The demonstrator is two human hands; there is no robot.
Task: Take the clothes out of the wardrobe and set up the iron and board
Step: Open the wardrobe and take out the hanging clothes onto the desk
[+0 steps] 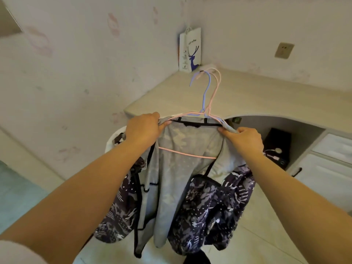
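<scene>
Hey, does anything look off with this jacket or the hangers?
Yes: the jacket carries two hangers, a pink one and a blue one, doubled up at the collar. Both hooks hang free, on no rail.

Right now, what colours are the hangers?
Pink hanger and blue hanger, clearest in the head view.

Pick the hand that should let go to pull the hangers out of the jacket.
Probably the right hand. It pinches the jacket shoulder closest to the hangers' necks and hooks. The left hand grips the other shoulder, farther from them, and can keep holding the jacket.
</scene>
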